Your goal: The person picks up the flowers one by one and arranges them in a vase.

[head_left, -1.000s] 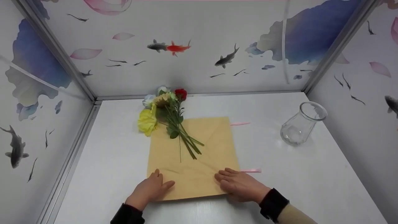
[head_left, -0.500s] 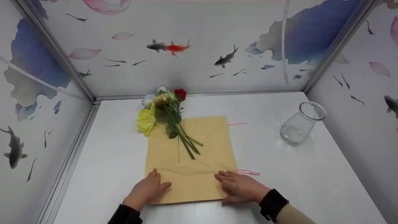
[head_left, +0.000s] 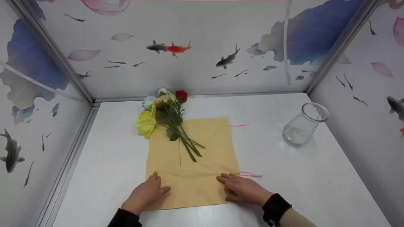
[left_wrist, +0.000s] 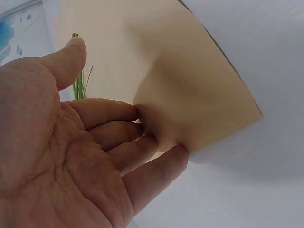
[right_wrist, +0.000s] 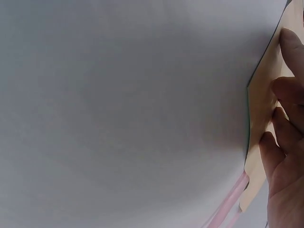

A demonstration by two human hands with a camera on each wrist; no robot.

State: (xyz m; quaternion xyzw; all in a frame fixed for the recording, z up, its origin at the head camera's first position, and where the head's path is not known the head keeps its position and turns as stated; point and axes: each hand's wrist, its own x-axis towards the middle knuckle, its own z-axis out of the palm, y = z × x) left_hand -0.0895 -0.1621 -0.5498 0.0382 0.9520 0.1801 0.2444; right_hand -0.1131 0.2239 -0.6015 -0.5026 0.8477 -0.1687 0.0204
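Note:
A sheet of tan wrapping paper [head_left: 208, 192] lies on the white table, its thin green edge showing in both wrist views. My left hand [head_left: 146, 192] rests its fingertips on the paper's near left part, thumb held apart. On the near right part, my right hand [head_left: 243, 189] touches the paper with extended fingers, its thumb by the near edge. Artificial flowers [head_left: 162, 102] lie across the far part of the sheet: a yellow bloom [head_left: 146, 124], a red one [head_left: 181, 95] and pale blue ones. Their green stems [head_left: 191, 145] point toward me.
Pink ribbon ends [head_left: 251, 174] stick out from under the paper's right side, one near my right hand and one [head_left: 239, 125] farther back. A clear glass vase [head_left: 300, 129] stands at the back right. Printed panels [head_left: 195, 72] wall in the table's back and sides.
The paper's near edge has come closer to me and the creases across its front have flattened somewhat. My right thumb has spread at the near edge. Flowers and vase stay put.

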